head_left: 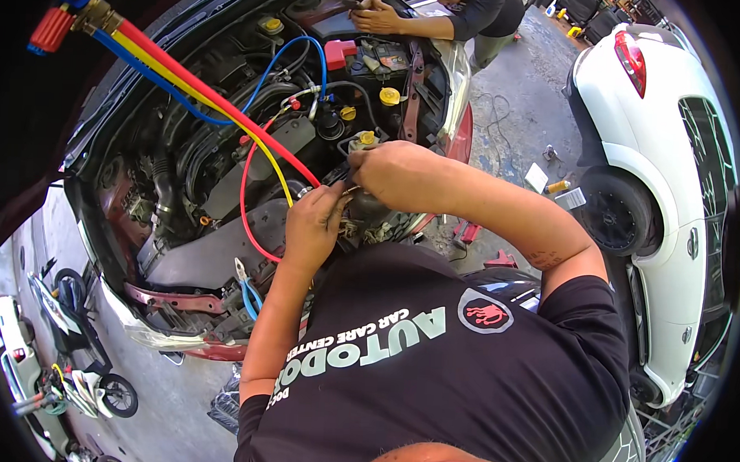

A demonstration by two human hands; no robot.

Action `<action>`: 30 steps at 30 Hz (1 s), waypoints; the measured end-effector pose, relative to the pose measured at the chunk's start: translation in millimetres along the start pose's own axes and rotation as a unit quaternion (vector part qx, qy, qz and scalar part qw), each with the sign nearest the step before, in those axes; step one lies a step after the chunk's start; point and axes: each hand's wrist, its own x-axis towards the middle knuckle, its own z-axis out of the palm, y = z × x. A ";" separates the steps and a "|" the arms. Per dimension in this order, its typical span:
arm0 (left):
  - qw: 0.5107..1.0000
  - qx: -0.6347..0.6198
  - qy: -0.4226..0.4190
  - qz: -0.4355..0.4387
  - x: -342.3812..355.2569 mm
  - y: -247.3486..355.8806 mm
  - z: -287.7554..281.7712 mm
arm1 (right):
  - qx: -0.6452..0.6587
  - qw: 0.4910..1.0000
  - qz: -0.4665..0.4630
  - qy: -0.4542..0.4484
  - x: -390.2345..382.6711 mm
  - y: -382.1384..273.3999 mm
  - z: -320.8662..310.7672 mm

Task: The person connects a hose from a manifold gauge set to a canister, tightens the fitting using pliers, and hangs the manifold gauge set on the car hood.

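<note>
You are leaning over the open engine bay [226,161] of a car, both hands working low at its near edge. Your left hand [313,225] is curling its fingers tight around something small, and the red hose [227,112] is running down to end right at that fist; what exactly it is gripping is hidden by the fingers, so I cannot tell. Your right hand [392,173] is sitting just above and to the right, fingers bent and pinched together on a small part [348,191] between the two hands, too small to make out. The two hands are nearly touching. The red hose is coming down from the upper left together with a yellow hose [267,154] and a blue hose [167,85], all three joining at a brass fitting with a red knob [51,28] near the top left corner. The yellow hose is passing just left of your left hand. A blue-handled pair of pliers [246,288] is lying on the front edge of the bay, below your left forearm. At the far side of the bay another person's hands [377,18] are resting on the engine. A white car [673,201] is standing to the right, and motorbikes [64,359] are parked at lower left.
</note>
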 end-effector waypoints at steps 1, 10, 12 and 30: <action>1.000 0.013 0.001 -0.004 0.5 0.6 -0.2 | -0.015 1.000 -0.003 -0.007 2.2 -1.0 -1.4; 0.838 -0.358 -0.160 -0.381 12.7 17.4 -21.5 | -0.045 0.999 0.010 0.013 6.4 -9.4 0.7; 0.785 -0.428 -0.176 -0.413 14.1 15.3 -22.0 | -0.044 0.998 0.014 0.035 7.6 -7.7 3.3; 0.964 -0.145 -0.151 -0.164 10.6 4.3 -5.9 | -0.062 0.998 0.008 -0.025 11.0 -4.4 -3.5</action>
